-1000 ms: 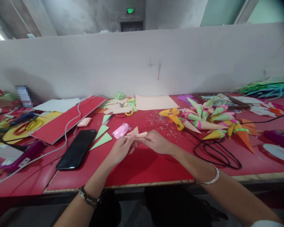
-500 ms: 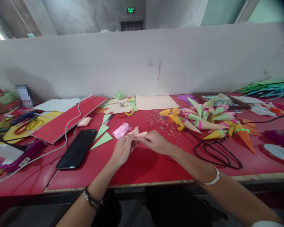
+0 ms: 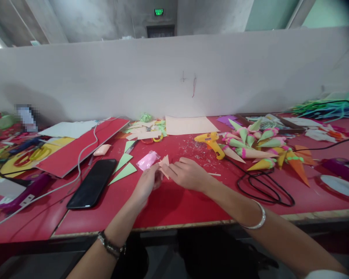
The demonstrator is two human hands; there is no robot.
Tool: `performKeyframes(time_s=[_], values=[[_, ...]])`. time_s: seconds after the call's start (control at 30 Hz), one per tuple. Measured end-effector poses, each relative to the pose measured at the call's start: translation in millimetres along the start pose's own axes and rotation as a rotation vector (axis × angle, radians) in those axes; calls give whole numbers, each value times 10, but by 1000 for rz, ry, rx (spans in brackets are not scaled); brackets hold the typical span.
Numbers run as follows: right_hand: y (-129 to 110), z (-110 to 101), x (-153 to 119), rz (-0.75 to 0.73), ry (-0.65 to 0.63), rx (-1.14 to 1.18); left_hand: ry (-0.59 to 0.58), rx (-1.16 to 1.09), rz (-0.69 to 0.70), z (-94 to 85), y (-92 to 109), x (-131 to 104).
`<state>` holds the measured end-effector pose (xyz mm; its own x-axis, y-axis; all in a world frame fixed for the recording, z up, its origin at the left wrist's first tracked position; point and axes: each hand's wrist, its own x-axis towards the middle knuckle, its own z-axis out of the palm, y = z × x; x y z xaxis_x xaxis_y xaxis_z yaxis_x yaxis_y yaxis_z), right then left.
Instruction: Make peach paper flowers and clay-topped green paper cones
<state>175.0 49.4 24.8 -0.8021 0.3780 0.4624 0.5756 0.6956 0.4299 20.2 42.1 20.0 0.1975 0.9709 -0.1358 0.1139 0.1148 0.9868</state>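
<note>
Between my two hands is a small piece of peach paper (image 3: 165, 160), with a pointed corner standing up above the fingers. My left hand (image 3: 149, 181) pinches it from the left, and my right hand (image 3: 187, 173) grips it from the right with curled fingers. Most of the paper is covered by the fingers, so its full shape is hidden. Just beyond the left fingertips lies a pink plastic packet (image 3: 148, 160). Flat green paper triangles (image 3: 123, 173) rest to the left of it. A thin pale strip (image 3: 214, 174) shows beside my right wrist.
A yellow glue gun (image 3: 211, 143) with a looped black cord lies right of my hands, beside a pile of decorated paper cones (image 3: 250, 143). To the left are a black phone (image 3: 92, 184) and a red board (image 3: 84, 147). Peach sheet (image 3: 189, 126) lies at the back.
My right hand has shifted left, its fingers now closer to my left hand over the peach paper. The pale strip beside my right wrist has come into view.
</note>
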Motion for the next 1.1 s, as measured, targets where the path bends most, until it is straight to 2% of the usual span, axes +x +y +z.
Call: performKeyframes(time_s=[0.1, 0.2, 0.3, 0.37, 0.47, 0.6, 0.77, 0.83, 0.9, 0.97, 1.0, 1.1], values=[[13, 60, -10, 185, -68, 220, -35, 103, 119, -21, -9, 14], [46, 64, -15, 338, -67, 622, -21, 274, 290, -89, 31, 15], [77, 1, -10, 327, -82, 957, -61, 504, 457, -205, 96, 2], [83, -33, -9, 299, -99, 1021, -93, 654, 506, -275, 132, -13], [66, -21, -17, 304, -96, 937, -98, 721, 487, -320, 155, -38], [35, 57, -38, 298, -64, 649, -98, 569, 377, -278, 148, -67], [29, 32, -42, 79, 34, 204, -77, 290, 112, -177, 118, -85], [25, -5, -34, -12, 64, 95, -79, 167, 7, -137, 102, -89], [13, -26, -24, -43, 64, 58, -81, 85, -53, -109, 92, -92], [-3, -21, -13, 20, 32, 99, -62, 140, -33, -107, 95, -93], [-9, -13, -8, 82, 9, 149, -35, 228, 26, -120, 102, -90], [-11, 12, 1, 263, -72, 423, 51, 638, 337, -206, 136, -69]])
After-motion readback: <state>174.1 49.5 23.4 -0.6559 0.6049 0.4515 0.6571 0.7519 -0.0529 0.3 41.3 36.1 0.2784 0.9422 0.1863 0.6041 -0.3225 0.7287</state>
